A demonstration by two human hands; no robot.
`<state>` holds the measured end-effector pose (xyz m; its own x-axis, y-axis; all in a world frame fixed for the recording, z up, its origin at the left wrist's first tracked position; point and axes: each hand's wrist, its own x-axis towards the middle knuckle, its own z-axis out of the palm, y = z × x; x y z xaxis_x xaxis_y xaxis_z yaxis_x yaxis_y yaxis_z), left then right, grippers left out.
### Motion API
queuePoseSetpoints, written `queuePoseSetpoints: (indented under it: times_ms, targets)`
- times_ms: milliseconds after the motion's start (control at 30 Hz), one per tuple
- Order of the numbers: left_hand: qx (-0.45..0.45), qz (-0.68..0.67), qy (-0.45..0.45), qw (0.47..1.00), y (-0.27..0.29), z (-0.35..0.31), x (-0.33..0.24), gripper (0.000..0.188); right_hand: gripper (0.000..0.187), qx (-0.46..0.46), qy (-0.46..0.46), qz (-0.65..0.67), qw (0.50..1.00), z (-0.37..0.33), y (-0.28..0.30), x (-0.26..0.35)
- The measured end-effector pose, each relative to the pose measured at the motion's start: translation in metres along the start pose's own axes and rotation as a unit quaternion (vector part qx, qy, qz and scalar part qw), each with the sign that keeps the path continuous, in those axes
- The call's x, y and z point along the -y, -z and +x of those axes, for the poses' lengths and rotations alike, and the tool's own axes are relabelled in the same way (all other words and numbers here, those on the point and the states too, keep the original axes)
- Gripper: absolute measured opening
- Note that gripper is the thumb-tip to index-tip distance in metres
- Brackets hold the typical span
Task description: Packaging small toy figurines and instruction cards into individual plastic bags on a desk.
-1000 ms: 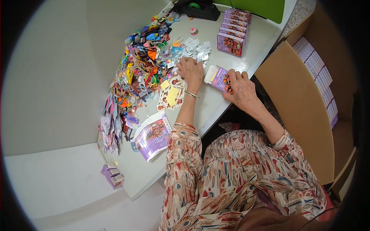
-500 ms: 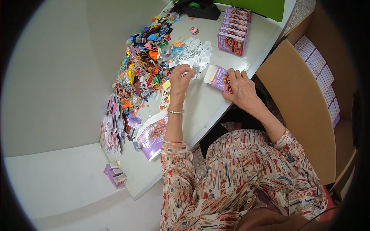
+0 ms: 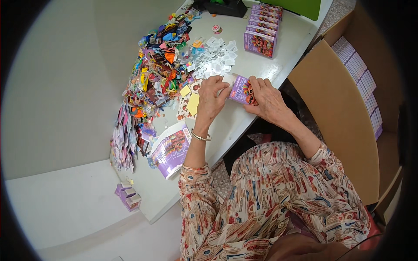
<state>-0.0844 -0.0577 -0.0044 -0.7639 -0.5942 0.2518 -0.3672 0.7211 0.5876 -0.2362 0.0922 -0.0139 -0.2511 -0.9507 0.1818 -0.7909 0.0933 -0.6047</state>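
A small purple carton with a colourful character print is gripped by my right hand, its end with the white flap pointing left. At that end my left hand has its thumb and fingers bent together, against the flap. Whatever is between those fingers is hidden. Just beyond my hands lies a heap of small clear-and-white packets. Beside my left wrist are sticker sheets and yellow slips. A fanned stack of flat purple cartons rests left of my left forearm.
Along the table's left runs a long pile of colourful trinkets. Closed purple cartons stand in a row at the far right, near a black tape dispenser. A big cardboard box to the right holds packed cartons.
My left hand has moved from the packet heap, right and nearer, to the carton's flap end. My right hand still holds the carton, now slightly farther left. The whole view has shifted a little.
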Motion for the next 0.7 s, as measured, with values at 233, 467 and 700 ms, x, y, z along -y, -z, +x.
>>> queuePoseSetpoints:
  times_ms: [233,467,700]
  targets:
    - [0.012,-0.208,0.12,0.971,0.006,-0.008,0.006,0.02,0.076,0.007,0.008,0.038,0.999,-0.003,0.0,0.001]
    - [-0.015,-0.248,0.127,0.96,0.022,-0.006,-0.016,0.018,0.076,-0.018,0.028,0.066,0.997,-0.003,-0.003,-0.005]
    - [-0.043,-0.316,0.197,0.927,0.028,-0.002,-0.01,0.022,0.076,-0.018,0.026,0.061,0.998,-0.001,-0.007,-0.005]
